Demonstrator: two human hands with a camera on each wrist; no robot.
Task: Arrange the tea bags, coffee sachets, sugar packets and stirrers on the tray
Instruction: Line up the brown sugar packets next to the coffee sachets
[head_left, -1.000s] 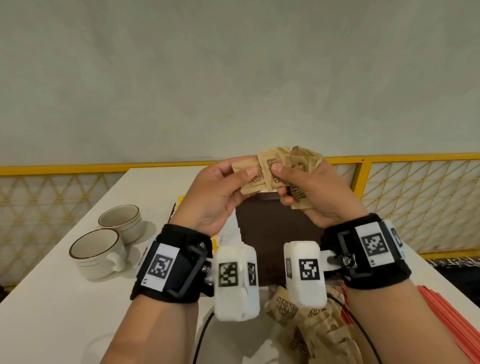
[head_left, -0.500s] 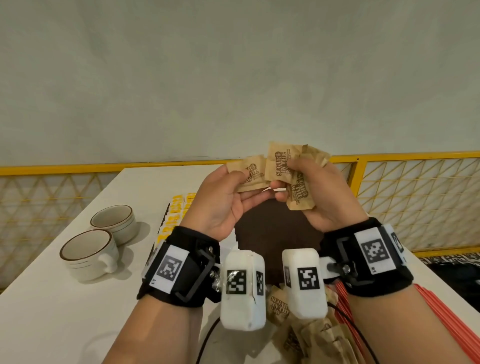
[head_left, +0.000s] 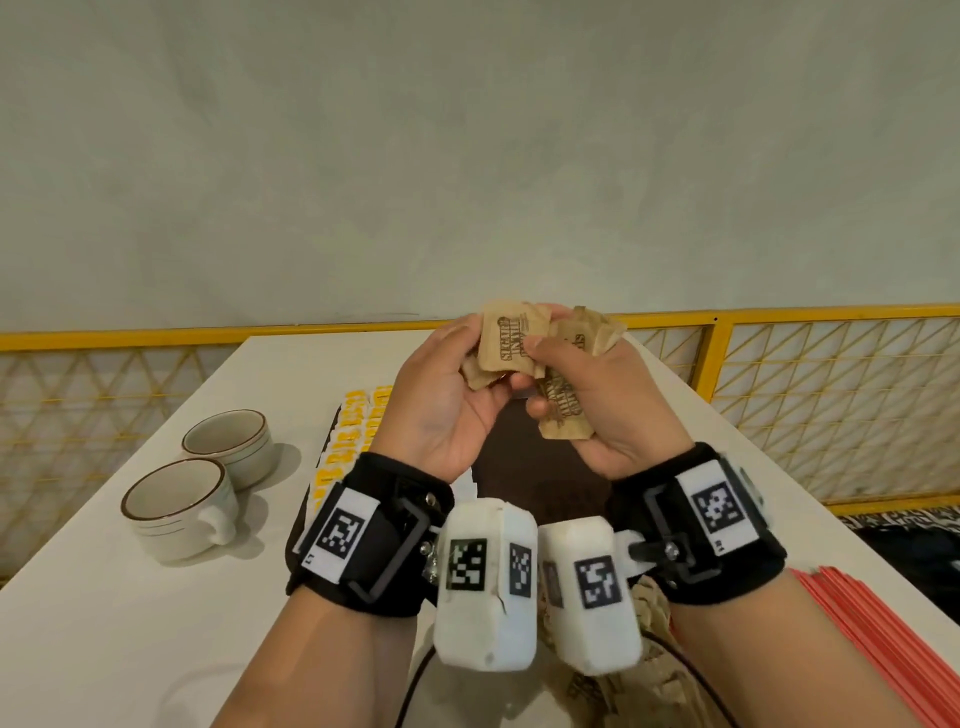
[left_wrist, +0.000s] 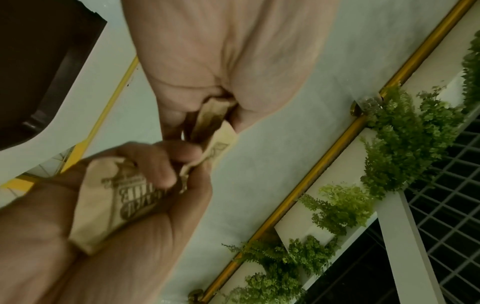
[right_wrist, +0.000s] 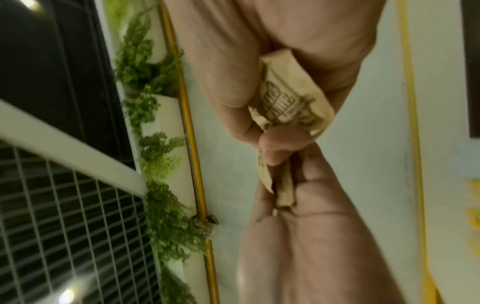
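Above the dark tray (head_left: 524, 467), a bunch of brown sugar packets (head_left: 511, 340) is held up between both hands. One packet is pinched flat by the left hand (head_left: 447, 410), printed face toward the head camera, while several more are clutched in the curled fingers of the right hand (head_left: 613, 410), its thumb pressed on the shared packet. The packets are judged to be raised so that they can be squared into a neat stack before being laid down. More sugar packets (head_left: 649, 691) lie heaped on the tabletop (head_left: 104, 623) beneath the wrists, red stirrers (head_left: 883, 649) wait at the right, and yellow sachets (head_left: 353, 441) are lined along the tray's left side.
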